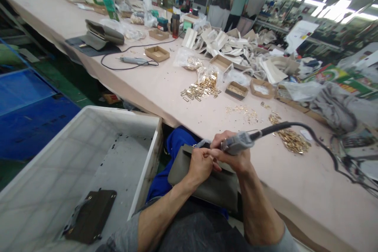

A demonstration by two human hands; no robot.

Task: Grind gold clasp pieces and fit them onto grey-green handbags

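Right hand [238, 156]: fingers clamped around a gray corded tool [240, 141].
Left hand [202, 165]: fingers curled together at the olive bag [217, 195]; what they pinch, I can't tell.

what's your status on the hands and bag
Right hand gripping grey corded tool. Left hand over olive bag on lap. Hands hide tool's tip.

The one view looks from the wearer's head height, beside the near edge of the table [165, 86], forward and down across it toward the far edge, left hand [201, 166] and right hand [240, 161] close below.
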